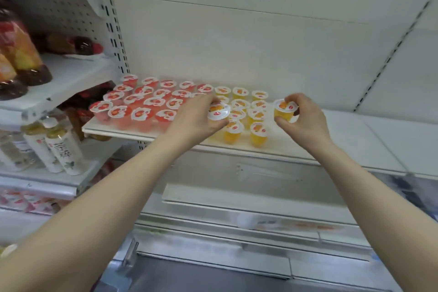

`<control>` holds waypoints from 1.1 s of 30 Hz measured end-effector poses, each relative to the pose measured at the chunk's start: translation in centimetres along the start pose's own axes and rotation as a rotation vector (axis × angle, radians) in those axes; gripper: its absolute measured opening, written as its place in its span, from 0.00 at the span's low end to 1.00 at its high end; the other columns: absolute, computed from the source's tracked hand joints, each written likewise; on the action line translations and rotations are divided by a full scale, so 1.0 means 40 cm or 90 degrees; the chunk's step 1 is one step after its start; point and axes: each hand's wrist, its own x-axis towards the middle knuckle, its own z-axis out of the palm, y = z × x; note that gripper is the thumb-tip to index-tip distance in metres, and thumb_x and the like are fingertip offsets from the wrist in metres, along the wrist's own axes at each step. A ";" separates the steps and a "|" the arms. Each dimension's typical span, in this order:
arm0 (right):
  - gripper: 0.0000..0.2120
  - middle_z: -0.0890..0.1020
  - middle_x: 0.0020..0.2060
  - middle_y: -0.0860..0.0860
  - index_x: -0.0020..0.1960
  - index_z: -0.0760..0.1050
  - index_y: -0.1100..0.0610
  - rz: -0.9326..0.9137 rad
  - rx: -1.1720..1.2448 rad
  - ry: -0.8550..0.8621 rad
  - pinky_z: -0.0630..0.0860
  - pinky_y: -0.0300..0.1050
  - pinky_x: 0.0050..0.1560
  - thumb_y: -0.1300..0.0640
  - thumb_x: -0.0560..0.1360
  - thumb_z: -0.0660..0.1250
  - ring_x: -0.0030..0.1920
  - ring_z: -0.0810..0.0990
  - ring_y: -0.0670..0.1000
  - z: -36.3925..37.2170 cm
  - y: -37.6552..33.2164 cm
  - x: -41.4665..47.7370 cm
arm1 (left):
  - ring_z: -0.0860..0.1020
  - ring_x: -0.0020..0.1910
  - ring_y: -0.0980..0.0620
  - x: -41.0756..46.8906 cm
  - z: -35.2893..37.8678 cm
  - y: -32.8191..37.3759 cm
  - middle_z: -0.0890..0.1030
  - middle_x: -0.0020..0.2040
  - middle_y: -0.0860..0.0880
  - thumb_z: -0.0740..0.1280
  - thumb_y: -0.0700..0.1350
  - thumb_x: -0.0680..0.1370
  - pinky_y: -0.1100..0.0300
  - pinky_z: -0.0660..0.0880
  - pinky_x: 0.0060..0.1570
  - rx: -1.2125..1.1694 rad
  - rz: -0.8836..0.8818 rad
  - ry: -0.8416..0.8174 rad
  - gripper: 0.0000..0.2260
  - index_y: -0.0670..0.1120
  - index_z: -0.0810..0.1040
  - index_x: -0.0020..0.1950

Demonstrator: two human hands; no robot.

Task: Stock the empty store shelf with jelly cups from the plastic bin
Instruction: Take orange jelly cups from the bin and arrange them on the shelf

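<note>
Each hand is pinching a small, light orange jelly cup with a white foil lid: left hand on one cup, right hand on another, over the white shelf. The thin plastic walls probably dent, so holding near the stiff rim looks safest.

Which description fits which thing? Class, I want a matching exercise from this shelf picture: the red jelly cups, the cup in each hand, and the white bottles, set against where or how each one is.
Things:
1 red jelly cups
2 left hand's cup
3 right hand's cup
4 white bottles

Descriptions:
a gripped upright, right of the orange rows
b standing on a lower shelf, far left
c gripped tilted, lid facing the camera
d standing in rows on the left part of the stocked shelf

Pairs: 1-d, 2-c, 3-a, 4-b
</note>
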 end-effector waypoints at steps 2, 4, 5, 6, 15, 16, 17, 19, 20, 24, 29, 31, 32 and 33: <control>0.21 0.79 0.52 0.48 0.58 0.72 0.51 0.017 -0.004 -0.020 0.75 0.48 0.51 0.51 0.68 0.73 0.47 0.79 0.51 0.003 0.066 0.042 | 0.75 0.60 0.51 0.060 0.041 0.031 0.78 0.60 0.51 0.71 0.57 0.73 0.58 0.69 0.55 0.011 -0.004 -0.002 0.23 0.48 0.74 0.64; 0.20 0.79 0.52 0.49 0.58 0.71 0.51 0.027 -0.014 -0.050 0.73 0.46 0.50 0.51 0.68 0.72 0.48 0.79 0.52 0.016 0.127 0.081 | 0.74 0.61 0.50 0.117 0.082 0.058 0.78 0.61 0.50 0.71 0.57 0.73 0.58 0.69 0.56 0.021 -0.012 -0.004 0.24 0.47 0.74 0.65; 0.20 0.78 0.53 0.49 0.58 0.71 0.51 0.031 -0.016 -0.067 0.71 0.45 0.49 0.51 0.69 0.72 0.49 0.79 0.52 0.025 0.154 0.099 | 0.75 0.61 0.50 0.143 0.101 0.069 0.78 0.61 0.50 0.71 0.57 0.73 0.58 0.69 0.56 0.025 -0.018 -0.002 0.24 0.47 0.74 0.65; 0.20 0.78 0.53 0.49 0.58 0.71 0.51 0.034 -0.015 -0.082 0.70 0.44 0.48 0.51 0.69 0.72 0.49 0.79 0.52 0.035 0.179 0.118 | 0.75 0.60 0.49 0.166 0.118 0.078 0.78 0.61 0.49 0.70 0.57 0.73 0.58 0.70 0.55 0.028 -0.024 0.002 0.24 0.48 0.74 0.65; 0.19 0.78 0.52 0.53 0.58 0.71 0.52 0.005 -0.002 -0.187 0.66 0.43 0.43 0.53 0.70 0.72 0.49 0.77 0.54 0.132 0.286 0.283 | 0.75 0.58 0.49 0.291 0.208 0.122 0.75 0.60 0.50 0.69 0.56 0.73 0.55 0.72 0.54 0.045 -0.091 0.020 0.23 0.50 0.73 0.65; 0.19 0.78 0.52 0.53 0.58 0.71 0.52 0.005 -0.001 -0.200 0.66 0.44 0.43 0.53 0.70 0.73 0.49 0.77 0.54 0.143 0.293 0.297 | 0.75 0.58 0.50 0.299 0.212 0.122 0.75 0.60 0.50 0.69 0.56 0.73 0.56 0.72 0.54 0.048 -0.094 0.022 0.23 0.50 0.73 0.65; 0.19 0.79 0.52 0.53 0.57 0.71 0.52 0.004 0.003 -0.209 0.67 0.44 0.43 0.53 0.69 0.73 0.49 0.77 0.54 0.153 0.300 0.309 | 0.75 0.58 0.50 0.306 0.217 0.123 0.75 0.60 0.50 0.69 0.56 0.73 0.55 0.72 0.54 0.051 -0.097 0.023 0.23 0.49 0.72 0.65; 0.19 0.79 0.51 0.53 0.57 0.71 0.51 0.004 0.014 -0.215 0.67 0.44 0.44 0.53 0.69 0.73 0.49 0.77 0.55 0.171 0.313 0.331 | 0.76 0.57 0.50 0.319 0.225 0.125 0.75 0.60 0.50 0.70 0.56 0.73 0.55 0.73 0.54 0.057 -0.099 0.027 0.23 0.49 0.73 0.65; 0.19 0.79 0.51 0.52 0.56 0.71 0.51 0.006 0.020 -0.214 0.67 0.44 0.45 0.53 0.69 0.73 0.50 0.77 0.55 0.179 0.318 0.341 | 0.76 0.57 0.50 0.325 0.229 0.126 0.75 0.60 0.50 0.70 0.55 0.73 0.56 0.73 0.53 0.057 -0.099 0.028 0.23 0.49 0.73 0.65; 0.18 0.78 0.50 0.51 0.55 0.71 0.51 -0.004 0.043 -0.212 0.65 0.44 0.46 0.52 0.69 0.74 0.49 0.76 0.54 0.197 0.335 0.366 | 0.76 0.55 0.50 0.346 0.242 0.131 0.76 0.58 0.49 0.71 0.55 0.73 0.59 0.71 0.51 0.065 -0.091 0.033 0.23 0.48 0.74 0.64; 0.18 0.77 0.50 0.51 0.56 0.70 0.50 -0.037 0.047 -0.219 0.67 0.44 0.46 0.52 0.70 0.73 0.49 0.77 0.54 0.199 0.353 0.372 | 0.75 0.55 0.52 0.370 0.259 0.151 0.77 0.57 0.51 0.71 0.56 0.72 0.62 0.70 0.50 0.062 -0.069 0.042 0.22 0.49 0.74 0.63; 0.20 0.77 0.51 0.52 0.58 0.71 0.51 -0.074 0.023 -0.229 0.67 0.44 0.47 0.52 0.70 0.74 0.50 0.77 0.54 0.190 0.361 0.372 | 0.74 0.55 0.51 0.379 0.268 0.162 0.77 0.56 0.51 0.71 0.58 0.72 0.60 0.71 0.51 0.068 -0.049 0.042 0.22 0.49 0.75 0.62; 0.21 0.77 0.53 0.52 0.60 0.71 0.52 -0.100 0.002 -0.235 0.69 0.44 0.48 0.52 0.70 0.74 0.52 0.77 0.55 0.182 0.366 0.373 | 0.73 0.55 0.51 0.383 0.274 0.169 0.78 0.56 0.51 0.70 0.58 0.72 0.59 0.71 0.52 0.075 -0.039 0.040 0.22 0.49 0.75 0.62; 0.22 0.77 0.55 0.53 0.62 0.72 0.52 -0.128 -0.021 -0.240 0.70 0.45 0.50 0.52 0.70 0.75 0.54 0.77 0.55 0.173 0.371 0.374 | 0.73 0.55 0.50 0.386 0.280 0.177 0.78 0.55 0.52 0.70 0.59 0.72 0.59 0.71 0.52 0.083 -0.028 0.038 0.22 0.50 0.76 0.62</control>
